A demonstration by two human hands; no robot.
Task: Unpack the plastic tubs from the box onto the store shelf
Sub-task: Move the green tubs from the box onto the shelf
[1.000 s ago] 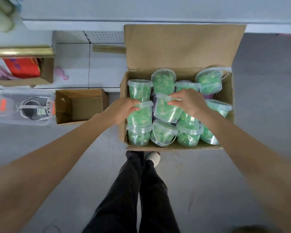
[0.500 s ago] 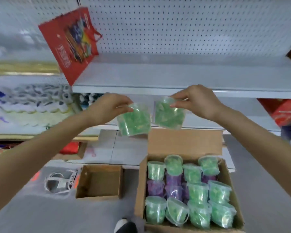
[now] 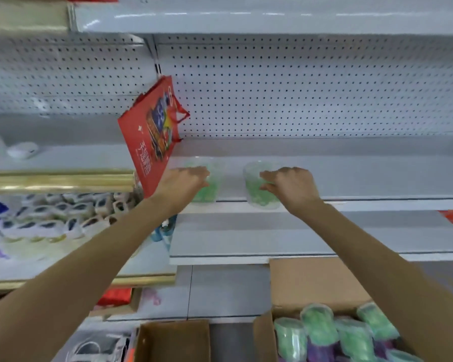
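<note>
Here, my left grip is holding the left tub, my right grip the right tub (both at the shelf front edge).

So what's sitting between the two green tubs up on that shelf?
Nothing. In the head view, only bare white shelf separates the left tub from the right tub.

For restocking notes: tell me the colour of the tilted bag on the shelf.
The bag is red with a multicoloured print; head view.
</note>
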